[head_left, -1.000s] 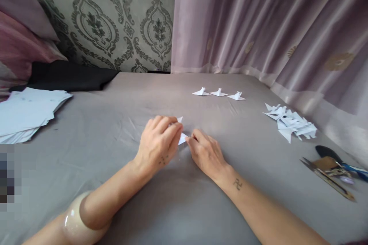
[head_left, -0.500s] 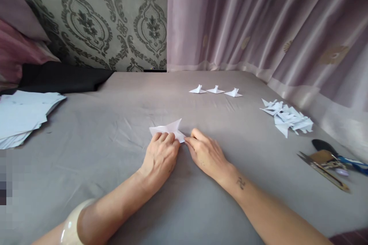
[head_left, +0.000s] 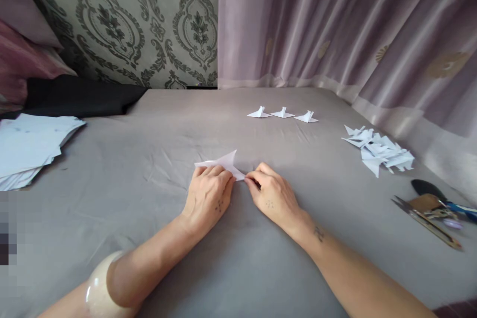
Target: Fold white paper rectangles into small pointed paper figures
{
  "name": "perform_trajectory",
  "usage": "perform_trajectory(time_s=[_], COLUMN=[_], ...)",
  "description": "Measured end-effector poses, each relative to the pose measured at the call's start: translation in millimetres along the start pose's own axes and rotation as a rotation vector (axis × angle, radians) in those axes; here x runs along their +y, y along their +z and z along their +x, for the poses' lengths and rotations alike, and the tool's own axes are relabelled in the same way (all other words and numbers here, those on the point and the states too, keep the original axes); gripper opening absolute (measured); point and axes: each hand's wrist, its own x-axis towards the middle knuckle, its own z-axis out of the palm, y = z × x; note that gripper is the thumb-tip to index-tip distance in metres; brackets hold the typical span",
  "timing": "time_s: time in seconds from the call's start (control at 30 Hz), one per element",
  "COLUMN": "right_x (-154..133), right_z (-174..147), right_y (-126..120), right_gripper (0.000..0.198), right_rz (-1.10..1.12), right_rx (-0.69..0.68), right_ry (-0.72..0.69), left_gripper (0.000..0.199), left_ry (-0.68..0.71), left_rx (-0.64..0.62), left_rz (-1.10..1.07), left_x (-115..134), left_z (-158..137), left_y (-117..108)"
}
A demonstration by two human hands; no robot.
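A grey sheet (head_left: 167,129) spreads from near to far; a purple curtain (head_left: 298,20) hangs at far right, beside a patterned wall (head_left: 158,30) at far left; a black cloth (head_left: 82,97) lies before that wall, with a paper stack (head_left: 33,141) nearer on the left; at right, tools (head_left: 434,227) lie nearer than a pile of folded papers (head_left: 389,151); near the middle, the left hand (head_left: 208,194) rests fingers together over a folded paper (head_left: 228,161), its fingertips too hidden to tell any pinch; the right hand (head_left: 274,194) pinches that paper's right tip between thumb and forefinger; beyond, three small paper figures (head_left: 283,113) stand in a row.
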Motion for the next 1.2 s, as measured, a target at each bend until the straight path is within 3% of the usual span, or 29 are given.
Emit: perform_trajectory(time_s=[0.23,0.57,0.83,1.2], right_x=[-1.7,-6.7,10.7,1.5], right_z=[7.4,10.9,8.0,0.3], right_y=[2.8,5.2,-0.3,-4.9], right_gripper=[0.015,0.013,0.013,0.020], right_rz=[0.104,0.105,0.242,0.121], right_rx=[0.008,0.014,0.096,-0.034], right_ry=[0.137,0.182,0.174,0.062], left_gripper=[0.029,0.019,0.022,0.027], left_ry=[-0.052,-0.077,-0.038,-0.004], left_rx=[-0.007,-0.029,-0.023,-0.018], left_rz=[-0.050,-0.086,-0.073,-0.040], left_x=[-4.2,-7.5,-11.5,-6.3], left_z=[3.0,6.2,7.2,7.2], left_y=[3.7,4.4,6.3,2.1])
